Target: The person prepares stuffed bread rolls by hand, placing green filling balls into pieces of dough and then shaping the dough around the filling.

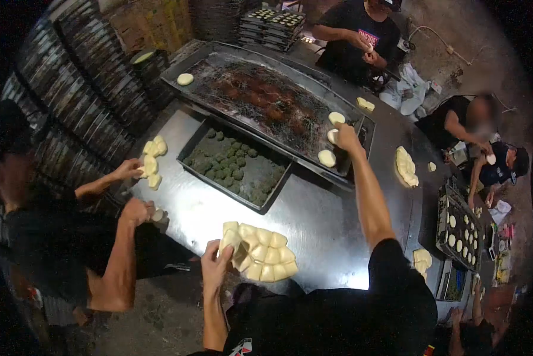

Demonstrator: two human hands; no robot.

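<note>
Nearby, a slab of scored dough pieces (263, 252) lay at the steel table's (314, 219) near edge, gripped at one corner by the left hand (216, 261); a dough ball (333, 136) was held by the right hand (345, 137) over the large dark baking tray (254, 95), beside two more balls

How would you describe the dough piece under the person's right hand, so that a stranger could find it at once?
Start at the long, dark, greasy baking tray across the far side of the steel table. At its right end lie three pale round dough balls, and the right hand rests on the middle dough ball. It alone is touched; the other two lie free, one above and one below it.
</note>
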